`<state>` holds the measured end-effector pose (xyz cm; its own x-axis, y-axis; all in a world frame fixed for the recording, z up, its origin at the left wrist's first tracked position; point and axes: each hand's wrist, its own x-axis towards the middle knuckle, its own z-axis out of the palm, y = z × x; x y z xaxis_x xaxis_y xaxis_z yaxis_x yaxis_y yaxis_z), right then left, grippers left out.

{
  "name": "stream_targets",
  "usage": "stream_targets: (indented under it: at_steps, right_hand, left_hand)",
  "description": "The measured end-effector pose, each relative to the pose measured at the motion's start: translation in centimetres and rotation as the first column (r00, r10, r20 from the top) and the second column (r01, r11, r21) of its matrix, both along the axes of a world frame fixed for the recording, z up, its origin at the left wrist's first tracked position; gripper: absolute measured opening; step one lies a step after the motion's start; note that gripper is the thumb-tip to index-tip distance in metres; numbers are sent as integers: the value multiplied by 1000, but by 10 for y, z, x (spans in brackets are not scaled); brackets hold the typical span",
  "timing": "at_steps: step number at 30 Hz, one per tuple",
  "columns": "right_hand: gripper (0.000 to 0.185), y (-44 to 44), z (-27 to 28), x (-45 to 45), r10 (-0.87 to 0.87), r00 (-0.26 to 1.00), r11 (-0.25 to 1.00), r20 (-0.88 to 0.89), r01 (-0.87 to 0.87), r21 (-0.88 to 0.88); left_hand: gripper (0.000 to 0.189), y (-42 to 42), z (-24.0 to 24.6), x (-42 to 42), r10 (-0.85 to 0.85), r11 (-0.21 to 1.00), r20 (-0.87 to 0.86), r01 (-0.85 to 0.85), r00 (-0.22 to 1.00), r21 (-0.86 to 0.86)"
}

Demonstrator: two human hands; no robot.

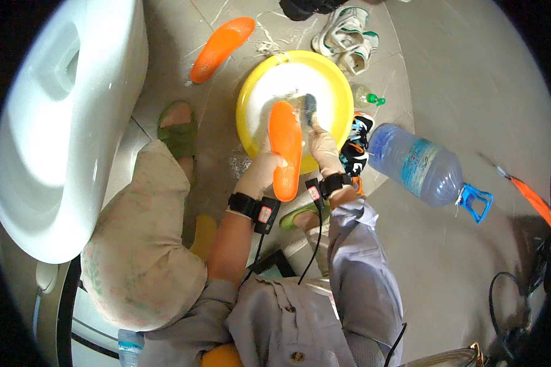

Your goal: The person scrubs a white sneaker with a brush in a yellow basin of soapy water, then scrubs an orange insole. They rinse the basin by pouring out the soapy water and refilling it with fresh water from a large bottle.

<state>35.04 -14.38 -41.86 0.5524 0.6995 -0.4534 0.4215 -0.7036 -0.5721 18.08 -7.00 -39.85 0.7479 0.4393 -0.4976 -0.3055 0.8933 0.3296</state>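
Observation:
My left hand (258, 169), in a pale glove, grips an orange shoe insole (285, 133) by its edge, thumb on top. The insole is held over the near side of a yellow basin (244, 108); its lower end reaches past the rim. White foam (288, 75) covers most of the water inside. My right hand (323, 143), gloved too, holds a small dark scrubbing brush (309, 106) just right of the insole. Whether the bristles touch the insole is not clear. A second orange insole (221, 47) lies wet on the tiles beyond the basin, to the left.
White sneakers (344, 36), shoelaces (268, 41), a bottle with a green cap (365, 95) and patterned shoes (356, 151) surround the basin. A large water bottle (415, 165) lies to the right. A white toilet-like fixture (101, 114) stands left. Cables run from both wrist straps.

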Motion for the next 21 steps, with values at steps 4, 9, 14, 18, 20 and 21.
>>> stream_targets:
  at_steps: [4, 9, 14, 18, 20, 21]
  right_hand:
    - [44, -21, -35, -9, 433, 857, 831, 279, -260, -491]
    - [50, -27, 30, -22, 155, 987, 949, 40, -137, -283]
    - [46, -35, 145, -75, 304, 947, 952, 101, -304, -22]
    - [49, -7, 153, -85, 371, 908, 879, 195, -276, -389]
    - [49, 9, 129, -65, 371, 887, 860, 274, -217, -461]
    - [49, 11, 117, -54, 358, 884, 872, 303, -200, -447]
  left_hand:
    - [86, 7, -24, -11, -24, 998, -173, 13, 985, -64]
    - [87, -1, -26, -10, 32, 995, -79, -39, 996, -92]
    - [90, 0, -8, -3, -87, 996, -44, 86, 995, -18]
    - [97, -13, 16, 1, -161, 986, 64, 164, 985, -40]
    - [98, -18, 28, -1, -170, 984, 68, 173, 983, -38]
    - [97, -18, 33, -3, -161, 987, 85, 162, 983, -3]
